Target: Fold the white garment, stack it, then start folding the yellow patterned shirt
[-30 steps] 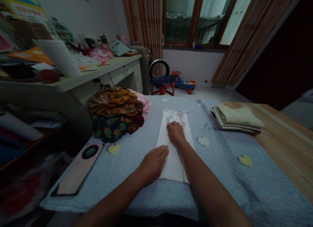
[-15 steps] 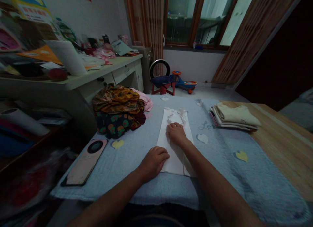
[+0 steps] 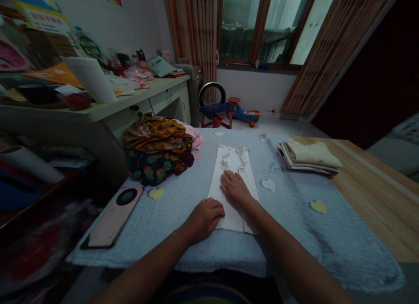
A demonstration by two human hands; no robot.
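Observation:
A white garment (image 3: 216, 181) with a ruffled neckline lies folded into a long narrow strip on the pale blue blanket (image 3: 183, 208). My right hand (image 3: 234, 187) rests flat on its middle, just below the ruffles, fingers stretched forward. At the garment's lower left edge lies my left hand (image 3: 207, 214), fingers loosely bent over the edge and touching the cloth. Neither hand lifts the fabric.
To the left sits a heap of patterned clothes (image 3: 157, 151), with a phone (image 3: 113, 216) in front of it. A stack of folded clothes (image 3: 309, 157) lies at the right, beside bare wooden tabletop (image 3: 369, 177). A cluttered desk (image 3: 131, 101) stands at the far left.
My right hand has slid slightly down the garment, away from the ruffled neckline. The left hand stays at the edge. The view has shifted slightly.

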